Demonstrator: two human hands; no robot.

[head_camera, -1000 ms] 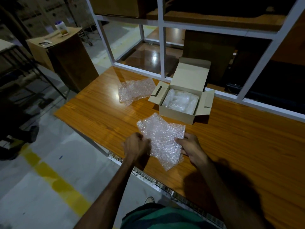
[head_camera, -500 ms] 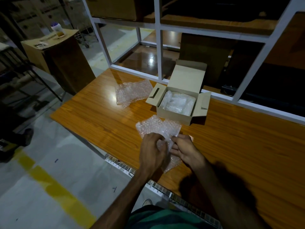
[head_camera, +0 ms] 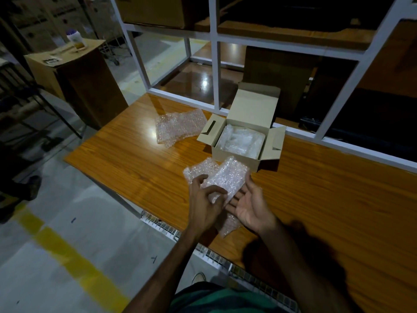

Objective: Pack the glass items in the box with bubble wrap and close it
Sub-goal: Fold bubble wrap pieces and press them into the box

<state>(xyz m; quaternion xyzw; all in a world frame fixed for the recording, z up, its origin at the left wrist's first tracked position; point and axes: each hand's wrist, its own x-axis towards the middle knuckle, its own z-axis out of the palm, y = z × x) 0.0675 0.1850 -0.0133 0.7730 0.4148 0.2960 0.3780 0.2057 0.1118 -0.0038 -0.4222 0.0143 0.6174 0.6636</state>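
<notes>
Now left hand (head_camera: pixel 204 199) pinching bubble wrap (head_camera: pixel 225 179), right hand (head_camera: pixel 250 205) flat beneath it

The bubble wrap sheet (head_camera: pixel 222 179), flat on the desk (head_camera: pixel 126 159) a second ago, is now bunched and lifted between the left hand (head_camera: pixel 203 199) and the right hand (head_camera: pixel 250 206) (palm now turned up).

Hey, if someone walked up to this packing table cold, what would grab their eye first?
Likely the crinkly bubble wrap bundle near the table's front edge, gripped by the left hand and resting against the open right hand. Behind it sits the open cardboard box with clear wrapped contents, and a loose bubble wrap sheet lies left of it.
</notes>
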